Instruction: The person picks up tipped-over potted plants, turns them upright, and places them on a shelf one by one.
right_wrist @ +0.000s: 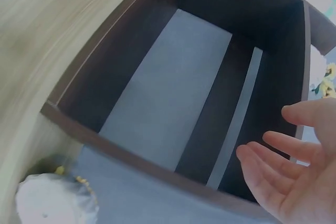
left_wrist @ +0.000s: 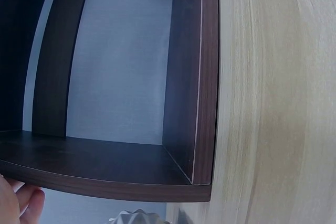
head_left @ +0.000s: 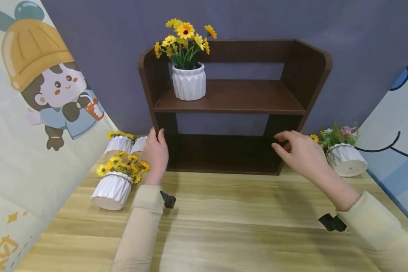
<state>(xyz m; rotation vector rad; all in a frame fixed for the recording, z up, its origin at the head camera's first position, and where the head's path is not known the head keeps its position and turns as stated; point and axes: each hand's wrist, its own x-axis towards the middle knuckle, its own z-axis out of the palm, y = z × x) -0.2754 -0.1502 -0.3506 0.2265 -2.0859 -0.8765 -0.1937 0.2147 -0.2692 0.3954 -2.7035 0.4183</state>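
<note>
A dark brown two-tier shelf stands on the wooden tabletop. My left hand holds its left side panel, with the thumb at the front edge and the other fingers along the outer side; fingertips show beyond the panel in the left wrist view. My right hand hovers by the right side panel. Its loosely bent fingers hold nothing and stand apart from the shelf in the right wrist view. On the upper tier, toward the left, a white fluted pot of yellow flowers sits upright.
Left of the shelf, a white pot of yellow flowers lies tipped over, with more white pots behind it. At the right lies a tipped white pot with mixed flowers. A dark grey backdrop rises behind the shelf.
</note>
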